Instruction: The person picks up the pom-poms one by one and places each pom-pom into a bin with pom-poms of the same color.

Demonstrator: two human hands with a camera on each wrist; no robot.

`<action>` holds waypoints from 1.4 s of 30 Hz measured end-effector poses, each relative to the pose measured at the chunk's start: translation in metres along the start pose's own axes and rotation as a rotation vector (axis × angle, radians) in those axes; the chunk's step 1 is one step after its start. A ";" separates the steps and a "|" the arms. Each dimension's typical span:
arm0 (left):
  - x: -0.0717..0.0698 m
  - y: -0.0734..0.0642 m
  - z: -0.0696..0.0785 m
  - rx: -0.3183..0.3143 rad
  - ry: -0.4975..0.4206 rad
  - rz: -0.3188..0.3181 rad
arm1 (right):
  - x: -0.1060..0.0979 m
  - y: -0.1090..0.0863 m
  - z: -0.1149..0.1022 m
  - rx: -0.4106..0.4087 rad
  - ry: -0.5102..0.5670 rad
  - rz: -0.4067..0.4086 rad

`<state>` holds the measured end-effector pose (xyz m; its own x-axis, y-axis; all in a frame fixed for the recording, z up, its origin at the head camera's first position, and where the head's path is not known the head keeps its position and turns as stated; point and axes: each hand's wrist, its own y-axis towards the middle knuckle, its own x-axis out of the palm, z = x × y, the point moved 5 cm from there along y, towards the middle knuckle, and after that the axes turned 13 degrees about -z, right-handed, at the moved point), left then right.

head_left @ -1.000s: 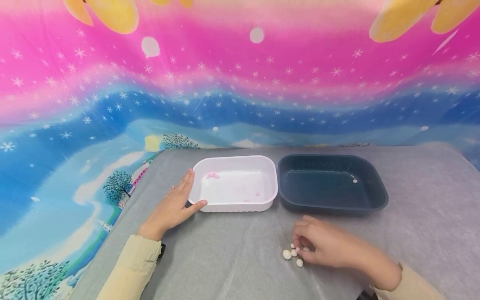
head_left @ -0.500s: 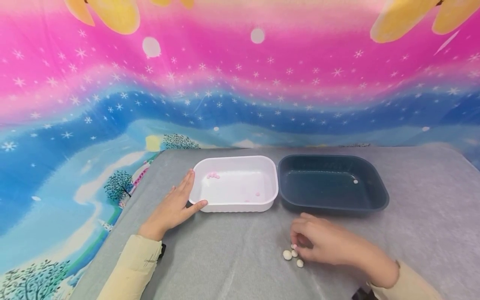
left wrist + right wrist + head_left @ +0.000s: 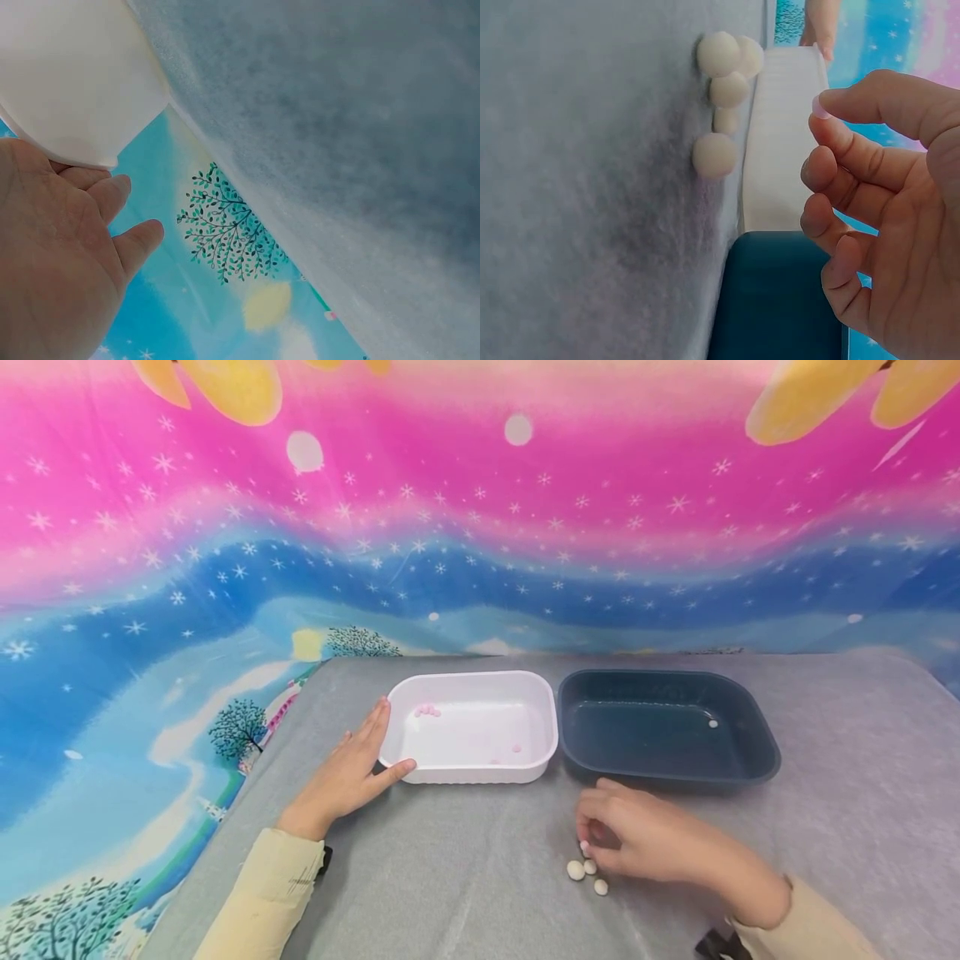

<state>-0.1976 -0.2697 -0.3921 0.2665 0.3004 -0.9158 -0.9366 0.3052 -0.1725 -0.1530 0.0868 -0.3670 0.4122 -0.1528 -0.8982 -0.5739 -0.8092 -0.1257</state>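
Observation:
My right hand [image 3: 648, 835] pinches a small pink ball [image 3: 820, 109] between thumb and index finger, just above the grey cloth. Beneath and beside it lies a cluster of several off-white balls [image 3: 715, 156], partly hidden by the hand in the head view. My left hand [image 3: 345, 781] rests against the left end of a white plastic basin [image 3: 472, 773], fingers along its side and thumb at the front rim. Several pink balls [image 3: 427, 712] lie inside that basin. A dark blue-green basin [image 3: 667, 779] to its right holds one small white ball [image 3: 713, 723].
Both basins stand side by side, close together, on a table covered with grey cloth [image 3: 457, 868]. Behind and to the left hangs a printed backdrop [image 3: 480, 527] with snowflakes and trees.
My right hand has moved slightly up and left with the pink ball, away from the off-white balls. The left hand and both basins stay put.

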 end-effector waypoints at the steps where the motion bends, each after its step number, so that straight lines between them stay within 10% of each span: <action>1: 0.000 0.000 0.000 0.000 0.000 0.000 | 0.000 0.001 0.000 0.003 0.002 0.000; 42: -0.001 0.002 -0.001 0.000 0.017 0.003 | -0.012 0.033 -0.001 -0.044 0.111 0.020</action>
<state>-0.1998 -0.2701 -0.3917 0.2596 0.2858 -0.9225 -0.9375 0.3039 -0.1697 -0.1757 0.0610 -0.3602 0.4785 -0.2288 -0.8478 -0.5516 -0.8295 -0.0875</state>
